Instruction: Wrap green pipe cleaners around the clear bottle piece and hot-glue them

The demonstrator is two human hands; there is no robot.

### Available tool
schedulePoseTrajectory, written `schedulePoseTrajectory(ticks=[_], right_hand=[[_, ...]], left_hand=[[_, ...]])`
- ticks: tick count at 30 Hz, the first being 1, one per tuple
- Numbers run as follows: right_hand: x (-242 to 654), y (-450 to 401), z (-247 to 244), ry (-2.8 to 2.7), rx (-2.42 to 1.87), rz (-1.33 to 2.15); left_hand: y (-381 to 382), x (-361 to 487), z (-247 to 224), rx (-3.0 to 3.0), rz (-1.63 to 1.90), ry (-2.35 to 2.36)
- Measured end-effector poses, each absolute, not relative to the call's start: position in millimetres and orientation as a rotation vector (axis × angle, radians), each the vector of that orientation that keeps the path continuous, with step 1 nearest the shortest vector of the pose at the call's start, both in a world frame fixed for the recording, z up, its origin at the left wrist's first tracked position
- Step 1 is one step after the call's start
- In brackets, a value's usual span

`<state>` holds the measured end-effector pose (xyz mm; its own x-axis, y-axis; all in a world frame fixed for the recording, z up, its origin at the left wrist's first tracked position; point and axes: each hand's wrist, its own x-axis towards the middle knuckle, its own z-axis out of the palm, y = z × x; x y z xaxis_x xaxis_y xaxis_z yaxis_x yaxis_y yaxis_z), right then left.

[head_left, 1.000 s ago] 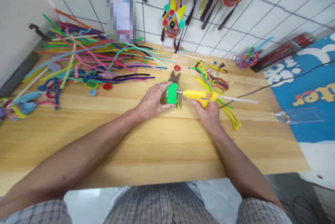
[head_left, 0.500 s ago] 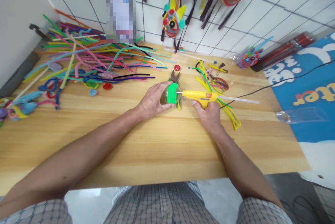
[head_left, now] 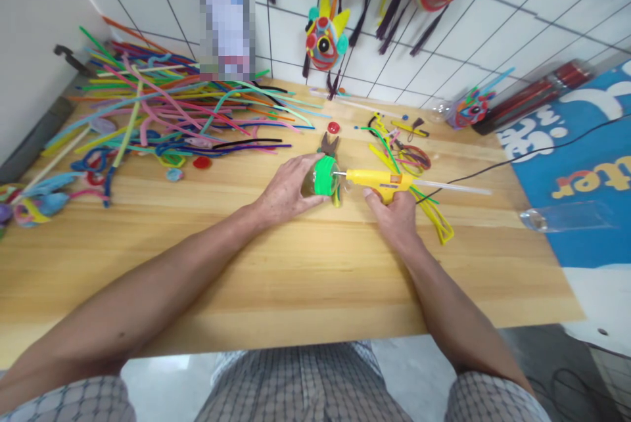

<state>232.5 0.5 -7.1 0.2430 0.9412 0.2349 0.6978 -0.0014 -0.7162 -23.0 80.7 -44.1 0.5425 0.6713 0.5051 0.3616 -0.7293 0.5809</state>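
Observation:
My left hand is wrapped round a clear plastic piece banded with green pipe cleaner, held on its side above the table. In my right hand is a yellow hot glue gun, its metal nozzle pointing left at the green band's right edge. A clear glue stick sticks out from the back of the gun. Just behind the green-banded piece lie pliers, their jaws showing and their handles partly hidden. A red round cap rests beyond the pliers.
A heap of coloured pipe cleaners covers the back left of the wooden table. Yellow and green pipe cleaners lie by my right hand. A black cord runs rightward. A dark red flask and clear plastic bottle are right.
The glue gun has shifted slightly to the right with my right hand. My left hand and the green-banded piece have hardly moved.

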Motion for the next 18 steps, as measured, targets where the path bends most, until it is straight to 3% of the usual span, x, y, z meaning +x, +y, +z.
schedulePoseTrajectory(ticks=[18], right_hand=[[230.7, 0.7, -9.1, -1.518, -1.753, 0.423]], left_hand=[[80.7, -23.2, -43.0, 2.357, 1.004, 0.856]])
